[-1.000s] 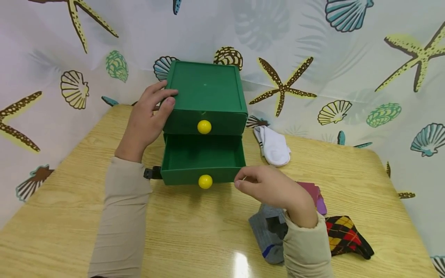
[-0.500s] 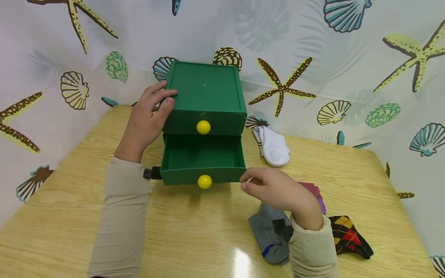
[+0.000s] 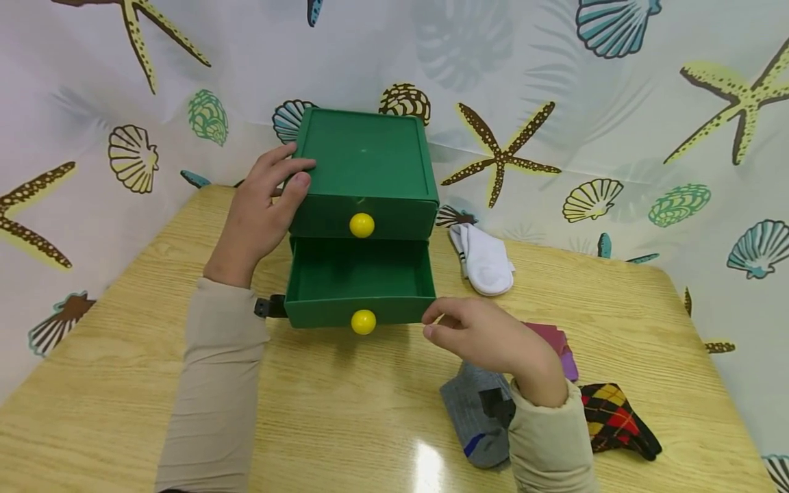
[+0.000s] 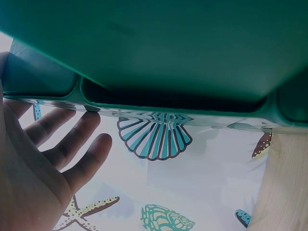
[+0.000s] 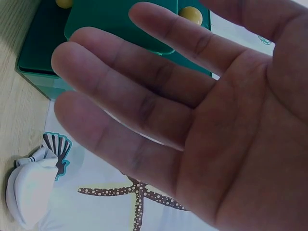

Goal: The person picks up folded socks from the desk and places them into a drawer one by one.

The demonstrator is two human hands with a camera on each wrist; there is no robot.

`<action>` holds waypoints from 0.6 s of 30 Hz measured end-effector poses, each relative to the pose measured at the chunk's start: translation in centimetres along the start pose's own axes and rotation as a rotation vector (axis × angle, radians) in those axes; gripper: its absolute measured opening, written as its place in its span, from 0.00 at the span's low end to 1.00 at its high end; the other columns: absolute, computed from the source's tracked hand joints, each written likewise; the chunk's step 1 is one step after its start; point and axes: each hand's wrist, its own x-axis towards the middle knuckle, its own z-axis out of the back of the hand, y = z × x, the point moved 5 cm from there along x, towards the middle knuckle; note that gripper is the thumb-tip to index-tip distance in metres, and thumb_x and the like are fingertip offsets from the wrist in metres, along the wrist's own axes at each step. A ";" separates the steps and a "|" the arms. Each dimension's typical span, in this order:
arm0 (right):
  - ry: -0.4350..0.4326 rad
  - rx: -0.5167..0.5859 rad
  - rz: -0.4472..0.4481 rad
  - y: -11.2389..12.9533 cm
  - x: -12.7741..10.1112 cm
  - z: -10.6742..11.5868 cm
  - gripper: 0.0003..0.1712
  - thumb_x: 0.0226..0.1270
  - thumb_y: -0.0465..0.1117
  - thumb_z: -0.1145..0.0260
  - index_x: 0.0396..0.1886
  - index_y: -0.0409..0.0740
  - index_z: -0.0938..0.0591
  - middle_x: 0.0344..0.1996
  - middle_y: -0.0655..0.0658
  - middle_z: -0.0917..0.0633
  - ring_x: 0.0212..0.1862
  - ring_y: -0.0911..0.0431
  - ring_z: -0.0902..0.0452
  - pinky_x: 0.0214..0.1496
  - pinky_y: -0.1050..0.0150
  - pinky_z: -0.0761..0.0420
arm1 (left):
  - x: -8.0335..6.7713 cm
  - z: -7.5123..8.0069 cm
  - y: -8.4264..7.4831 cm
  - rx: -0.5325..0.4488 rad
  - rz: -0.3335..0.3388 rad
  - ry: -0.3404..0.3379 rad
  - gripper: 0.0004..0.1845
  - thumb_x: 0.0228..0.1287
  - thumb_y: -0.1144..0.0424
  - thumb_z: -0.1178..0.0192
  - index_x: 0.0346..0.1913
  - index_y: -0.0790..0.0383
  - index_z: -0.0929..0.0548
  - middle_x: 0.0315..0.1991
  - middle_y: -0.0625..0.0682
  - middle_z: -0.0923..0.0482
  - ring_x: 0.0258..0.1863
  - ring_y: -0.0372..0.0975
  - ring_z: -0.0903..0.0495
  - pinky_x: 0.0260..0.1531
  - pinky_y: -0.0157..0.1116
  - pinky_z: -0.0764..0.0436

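- Left hand [image 3: 259, 205]: unchanged since earlier frames; fingers loosely wrapped over the top left corner of the green drawer box [image 3: 364, 171], which stands at the back of the wooden table [image 3: 123, 383].
- Lower drawer [image 3: 360, 284]: pulled out as before, nothing inside.
- Right hand [image 3: 487, 335]: has drifted slightly right, then back toward the drawer's front right corner; fingers relaxed, holding nothing.
- Grey sock [image 3: 471, 418] lies under the right wrist; white sock [image 3: 483, 257] right of the box.
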 end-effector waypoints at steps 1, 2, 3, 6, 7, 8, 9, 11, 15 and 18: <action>0.001 -0.002 -0.003 0.0 0.0 0.0 0.14 0.79 0.46 0.42 0.53 0.44 0.18 0.42 0.49 0.15 0.40 0.57 0.21 0.39 0.58 0.21 | 0.0 0.0 0.0 0.000 0.000 0.000 0.29 0.79 0.42 0.54 0.70 0.57 0.23 0.78 0.49 0.44 0.73 0.49 0.40 0.64 0.57 0.32; 0.002 -0.003 -0.005 0.0 0.0 0.0 0.14 0.79 0.46 0.42 0.53 0.44 0.18 0.42 0.49 0.15 0.40 0.57 0.21 0.39 0.58 0.21 | 0.0 0.0 0.0 -0.001 -0.001 -0.001 0.29 0.79 0.42 0.54 0.70 0.56 0.23 0.78 0.49 0.44 0.73 0.49 0.40 0.64 0.57 0.32; 0.004 -0.001 -0.007 0.0 0.1 -0.1 0.14 0.79 0.46 0.42 0.53 0.44 0.18 0.42 0.49 0.15 0.40 0.56 0.22 0.39 0.58 0.21 | 0.0 0.0 0.0 0.000 -0.001 -0.002 0.29 0.79 0.42 0.54 0.70 0.56 0.23 0.78 0.49 0.44 0.73 0.49 0.40 0.63 0.57 0.32; 0.008 0.005 -0.010 0.1 0.1 -0.2 0.14 0.78 0.46 0.42 0.53 0.44 0.18 0.42 0.48 0.16 0.39 0.56 0.22 0.39 0.58 0.21 | 0.0 0.0 0.0 -0.002 -0.001 -0.003 0.29 0.79 0.42 0.54 0.69 0.57 0.23 0.78 0.49 0.43 0.73 0.49 0.40 0.63 0.57 0.32; 0.011 0.008 -0.012 0.1 0.2 -0.2 0.14 0.78 0.46 0.42 0.53 0.44 0.18 0.42 0.48 0.16 0.39 0.56 0.22 0.39 0.58 0.21 | 0.0 0.0 0.0 -0.002 -0.001 -0.004 0.29 0.79 0.42 0.54 0.69 0.57 0.23 0.78 0.49 0.43 0.73 0.49 0.39 0.63 0.57 0.32; 0.013 0.010 -0.011 0.1 0.2 -0.3 0.14 0.78 0.46 0.42 0.53 0.44 0.18 0.42 0.48 0.16 0.39 0.56 0.22 0.38 0.58 0.21 | 0.0 0.0 0.0 -0.002 -0.002 -0.004 0.29 0.79 0.42 0.54 0.69 0.57 0.23 0.78 0.49 0.43 0.73 0.49 0.39 0.63 0.57 0.32; 0.015 0.008 -0.012 0.1 0.2 -0.3 0.14 0.78 0.46 0.42 0.52 0.44 0.18 0.42 0.48 0.15 0.39 0.56 0.22 0.38 0.58 0.21 | 0.0 0.0 0.0 -0.002 -0.003 -0.004 0.29 0.79 0.42 0.54 0.69 0.57 0.23 0.78 0.49 0.43 0.73 0.49 0.39 0.63 0.57 0.32; 0.015 0.001 -0.011 0.1 0.3 -0.4 0.14 0.78 0.46 0.42 0.52 0.44 0.18 0.41 0.48 0.15 0.38 0.56 0.22 0.37 0.58 0.21 | 0.1 0.0 0.0 -0.001 -0.005 -0.006 0.29 0.78 0.42 0.54 0.69 0.57 0.23 0.77 0.49 0.43 0.73 0.49 0.39 0.63 0.57 0.32; 0.015 -0.020 -0.014 0.2 0.4 -0.6 0.13 0.78 0.46 0.42 0.52 0.45 0.17 0.39 0.49 0.15 0.36 0.56 0.22 0.36 0.58 0.21 | 0.1 0.0 0.0 0.001 -0.006 -0.009 0.29 0.78 0.42 0.54 0.69 0.57 0.23 0.77 0.49 0.43 0.73 0.49 0.39 0.63 0.57 0.32; 0.017 -0.026 -0.026 0.3 0.5 -0.6 0.12 0.78 0.45 0.42 0.52 0.46 0.17 0.39 0.50 0.15 0.36 0.56 0.22 0.37 0.58 0.21 | 0.1 -0.1 -0.1 -0.001 -0.005 -0.008 0.29 0.79 0.43 0.54 0.69 0.57 0.23 0.77 0.49 0.43 0.73 0.49 0.39 0.63 0.57 0.32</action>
